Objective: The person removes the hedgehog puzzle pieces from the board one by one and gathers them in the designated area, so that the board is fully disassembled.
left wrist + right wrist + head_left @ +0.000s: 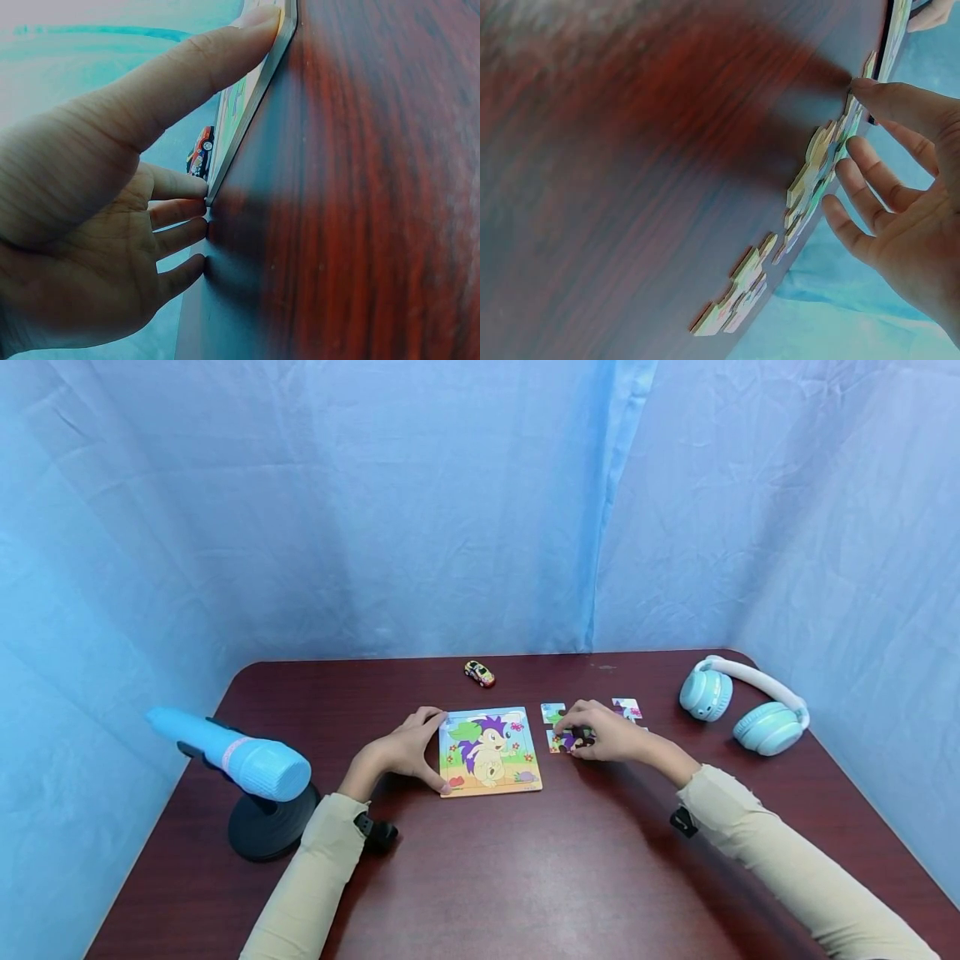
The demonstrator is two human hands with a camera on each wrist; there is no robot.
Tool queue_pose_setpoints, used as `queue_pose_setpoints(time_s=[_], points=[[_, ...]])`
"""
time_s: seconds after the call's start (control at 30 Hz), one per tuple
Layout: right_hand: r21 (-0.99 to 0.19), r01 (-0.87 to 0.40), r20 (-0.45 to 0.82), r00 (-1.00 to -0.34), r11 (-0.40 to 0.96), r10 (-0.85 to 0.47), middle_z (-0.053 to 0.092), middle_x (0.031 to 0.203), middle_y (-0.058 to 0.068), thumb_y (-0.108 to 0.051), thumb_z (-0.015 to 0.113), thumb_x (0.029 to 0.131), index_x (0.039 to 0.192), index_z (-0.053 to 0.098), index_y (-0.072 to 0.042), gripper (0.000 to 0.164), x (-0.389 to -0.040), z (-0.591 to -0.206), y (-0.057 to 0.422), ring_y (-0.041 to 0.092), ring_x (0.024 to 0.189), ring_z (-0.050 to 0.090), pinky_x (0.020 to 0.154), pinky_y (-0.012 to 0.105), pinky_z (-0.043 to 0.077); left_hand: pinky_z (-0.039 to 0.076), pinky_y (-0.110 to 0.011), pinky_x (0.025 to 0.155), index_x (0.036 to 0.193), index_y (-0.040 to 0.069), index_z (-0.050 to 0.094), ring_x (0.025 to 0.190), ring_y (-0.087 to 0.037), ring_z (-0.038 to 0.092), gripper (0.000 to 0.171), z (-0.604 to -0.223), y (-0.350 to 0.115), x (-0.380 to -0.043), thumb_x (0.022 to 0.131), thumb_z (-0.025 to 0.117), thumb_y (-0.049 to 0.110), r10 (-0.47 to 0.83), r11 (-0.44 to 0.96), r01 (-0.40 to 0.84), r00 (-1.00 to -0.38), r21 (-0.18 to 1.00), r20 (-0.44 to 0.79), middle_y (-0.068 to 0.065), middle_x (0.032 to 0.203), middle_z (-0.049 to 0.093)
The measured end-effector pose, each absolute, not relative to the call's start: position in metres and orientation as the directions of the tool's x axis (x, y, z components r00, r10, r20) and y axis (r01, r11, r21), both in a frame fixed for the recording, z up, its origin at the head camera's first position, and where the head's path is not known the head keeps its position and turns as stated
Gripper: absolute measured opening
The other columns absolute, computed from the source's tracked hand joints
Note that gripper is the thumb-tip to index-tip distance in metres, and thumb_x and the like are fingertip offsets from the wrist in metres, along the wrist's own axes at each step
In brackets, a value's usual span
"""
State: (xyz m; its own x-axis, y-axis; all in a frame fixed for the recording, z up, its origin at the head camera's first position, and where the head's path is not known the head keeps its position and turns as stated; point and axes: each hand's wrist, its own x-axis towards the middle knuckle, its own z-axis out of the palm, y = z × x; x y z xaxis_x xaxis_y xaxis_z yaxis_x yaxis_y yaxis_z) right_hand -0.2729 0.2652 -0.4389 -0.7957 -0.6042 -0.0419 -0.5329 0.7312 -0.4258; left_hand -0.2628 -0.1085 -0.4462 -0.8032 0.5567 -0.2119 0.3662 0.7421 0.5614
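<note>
A square jigsaw board with a purple-haired hedgehog picture lies flat on the table. My left hand spans its left edge, with the thumb on the near corner and the forefinger at the far one. In the left wrist view the thumb lies nearly straight over the board's rim. To the right of the board my right hand reaches down over loose puzzle pieces. Its thumb touches the edge of the flat pieces in the right wrist view; the other fingers arch loosely above them, and the hand hides several pieces.
More pieces lie beyond the right hand. A small toy car stands behind the board. Light blue headphones are at the back right. On the left a blue microphone-shaped object sits on a round black stand.
</note>
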Motion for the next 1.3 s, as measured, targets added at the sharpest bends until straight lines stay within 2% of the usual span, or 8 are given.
queue_pose_setpoints(time_s=[0.13, 0.53, 0.87, 1.3], points=[[-0.424, -0.578, -0.007, -0.768, 0.698, -0.641, 0.067, 0.118, 0.009, -0.005, 0.078, 0.086, 0.12, 0.074, -0.011, 0.034, -0.27, -0.44, 0.259, 0.028, 0.108, 0.058, 0.092, 0.049, 0.052, 0.035, -0.056, 0.117, 0.162, 0.003, 0.021, 0.147, -0.037, 0.03, 0.122, -0.447, -0.109, -0.263, 0.072, 0.093, 0.044, 0.557, 0.742, 0.367, -0.804, 0.561, -0.21, -0.018, 0.162, 0.024], [-0.418, -0.641, 0.015, -0.714, 0.644, -0.7, 0.065, 0.12, 0.008, -0.009, 0.078, 0.088, 0.121, 0.073, -0.013, 0.033, -0.255, -0.438, 0.23, 0.026, 0.113, 0.056, 0.097, 0.048, 0.05, 0.036, -0.056, 0.116, 0.162, 0.002, 0.021, 0.147, -0.037, 0.029, 0.123, -0.448, -0.108, -0.264, 0.071, 0.093, 0.044, 0.553, 0.744, 0.363, -0.806, 0.561, -0.213, -0.018, 0.162, 0.024], [-0.419, -0.671, 0.008, -0.676, 0.612, -0.737, 0.065, 0.119, 0.007, -0.021, 0.08, 0.089, 0.122, 0.074, -0.013, 0.034, -0.248, -0.436, 0.205, 0.023, 0.111, 0.057, 0.094, 0.045, 0.051, 0.034, -0.055, 0.118, 0.162, 0.002, 0.02, 0.148, -0.036, 0.029, 0.124, -0.447, -0.108, -0.264, 0.071, 0.093, 0.045, 0.552, 0.749, 0.364, -0.805, 0.553, -0.218, -0.017, 0.162, 0.024], [-0.399, -0.62, -0.114, -0.698, 0.676, -0.707, 0.063, 0.129, 0.01, -0.022, 0.08, 0.089, 0.125, 0.074, -0.016, 0.037, -0.246, -0.431, 0.186, 0.026, 0.119, 0.055, 0.097, 0.046, 0.051, 0.033, -0.056, 0.119, 0.163, 0.005, 0.019, 0.149, -0.035, 0.027, 0.124, -0.445, -0.108, -0.261, 0.071, 0.093, 0.043, 0.535, 0.753, 0.33, -0.811, 0.569, -0.237, -0.016, 0.164, 0.021]])
